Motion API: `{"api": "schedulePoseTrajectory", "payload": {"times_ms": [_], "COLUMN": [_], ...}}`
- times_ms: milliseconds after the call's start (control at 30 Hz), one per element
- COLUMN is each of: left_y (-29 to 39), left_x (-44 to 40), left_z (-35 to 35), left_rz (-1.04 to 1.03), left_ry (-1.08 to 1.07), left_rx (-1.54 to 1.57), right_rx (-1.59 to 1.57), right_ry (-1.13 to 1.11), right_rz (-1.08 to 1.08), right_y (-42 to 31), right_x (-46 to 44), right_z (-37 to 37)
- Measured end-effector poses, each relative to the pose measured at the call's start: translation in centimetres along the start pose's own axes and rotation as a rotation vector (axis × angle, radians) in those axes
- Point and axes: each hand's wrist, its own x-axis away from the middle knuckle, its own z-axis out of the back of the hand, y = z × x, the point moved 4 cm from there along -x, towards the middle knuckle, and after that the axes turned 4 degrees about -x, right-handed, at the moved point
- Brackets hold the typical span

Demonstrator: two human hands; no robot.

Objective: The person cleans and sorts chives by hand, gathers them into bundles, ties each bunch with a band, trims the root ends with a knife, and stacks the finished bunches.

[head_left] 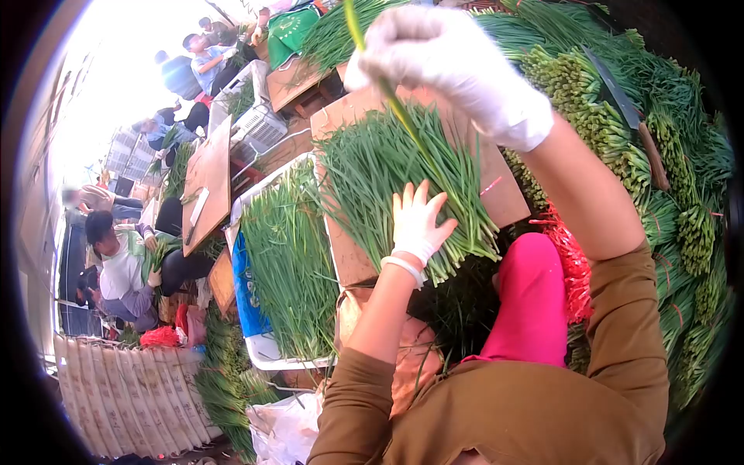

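A loose heap of long green Chinese chives [372,167] lies across a wooden board in front of me, cut ends toward the lower right. My left hand [418,225], in a pale glove with a white band at the wrist, rests on the heap with its fingers spread. Above the board, my white-gloved right hand [449,58] is raised, thumb and fingers pinched on a chive stalk [405,120]. That stalk slants from the top of the view down over the heap. The glove is slightly blurred.
A white crate [292,363] full of chives stands left of the board [508,194]. Tied chive bundles [593,116] are stacked at right, a knife [620,97] on them. Red plastic ties [570,271] hang beside my knee. Several people work at boards on the left.
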Motion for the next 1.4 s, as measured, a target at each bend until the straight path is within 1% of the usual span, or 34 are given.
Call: {"api": "schedulePoseTrajectory", "payload": {"times_ms": [33,67,100,167,233,267,367,400,500,533,567,600,633,700,767,867,933,1000,1067,1100,1133,1167,1200,1233,1300,1333,1367,1400], "left_y": [-0.6,-0.9,-1.1,-1.3,-1.4,-1.1,0.3,1.7,3.5,3.1,3.1,3.1,3.0,3.0,2.9,3.1,3.1,3.3,3.0,2.6,1.6,0.8,0.3,-0.3,-1.4,-1.7,-1.7,-1.6], "left_x": [0.4,0.8,1.0,1.2,1.1,1.0,0.6,0.3,0.2,0.6,0.7,0.9,1.0,1.2,1.3,1.2,1.2,1.2,1.2,1.3,1.4,1.6,1.9,2.1,2.9,3.1,3.3,3.4], "left_z": [-0.9,-1.1,-1.0,-1.0,-1.0,-0.9,0.5,2.1,1.3,-0.3,-0.8,-1.3,-1.8,-2.2,-2.0,-1.2,-0.6,1.0,2.8,3.7,3.6,3.4,3.1,2.8,1.1,0.4,-0.1,-0.4], "left_rz": [-0.006,0.011,0.027,0.014,0.003,0.004,0.070,0.029,-0.308,-0.330,-0.322,-0.315,-0.310,-0.306,-0.310,-0.306,-0.289,-0.254,-0.235,-0.211,-0.212,-0.163,-0.115,-0.069,0.025,0.070,0.058,0.046], "left_ry": [-0.037,-0.036,-0.036,-0.032,-0.036,-0.054,0.143,0.156,-0.023,-0.129,-0.144,-0.159,-0.175,-0.132,-0.109,-0.115,-0.102,-0.085,-0.024,-0.001,0.041,0.034,0.015,-0.002,-0.012,-0.019,-0.010,-0.003], "left_rx": [-0.015,-0.013,-0.011,-0.024,-0.037,-0.055,-0.008,0.009,-0.152,-0.181,-0.196,-0.211,-0.224,-0.222,-0.220,-0.188,-0.153,-0.094,-0.082,-0.052,-0.026,-0.036,-0.034,-0.033,-0.026,-0.022,-0.029,-0.036], "right_rx": [-0.002,0.028,0.009,-0.023,-0.047,-0.094,0.020,0.062,0.085,0.083,0.033,0.008,0.003,-0.018,-0.020,0.000,0.034,0.092,0.168,0.224,0.332,0.437,0.797,0.962,1.135,1.134,1.131,1.133], "right_ry": [0.051,0.041,0.087,0.166,0.196,0.186,0.080,0.041,-0.041,-0.039,-0.047,-0.007,0.040,0.122,0.159,0.152,0.100,0.005,-0.092,-0.120,-0.169,-0.163,-0.276,-0.341,-0.365,-0.354,-0.344,-0.323], "right_rz": [0.089,0.154,0.023,0.087,0.098,0.121,0.116,0.109,0.034,0.026,-0.018,-0.006,0.046,0.126,0.167,0.187,0.148,0.074,-0.078,-0.215,-0.430,-0.567,-0.441,-0.571,-0.816,-0.835,-0.857,-0.807], "right_y": [-0.7,-0.9,-2.6,-4.2,-5.6,-6.0,-6.7,-6.7,-4.4,-4.1,-4.3,-5.3,-6.9,-9.0,-10.6,-11.9,-11.5,-9.8,-6.4,-3.5,-0.1,3.7,8.1,11.4,16.6,17.4,18.0,18.5], "right_x": [-0.1,-0.5,0.4,0.8,0.9,1.1,1.2,1.3,0.7,0.8,0.6,1.0,1.5,2.4,3.4,5.0,6.0,7.1,7.7,8.1,8.9,10.1,11.2,12.9,16.5,17.6,18.9,19.3], "right_z": [0.5,1.4,0.9,1.8,2.0,2.1,2.1,2.0,0.8,0.9,0.5,0.8,1.2,2.2,2.8,2.9,2.5,1.8,1.8,2.6,3.9,5.7,7.6,8.4,8.9,7.9,6.6,5.1]}}
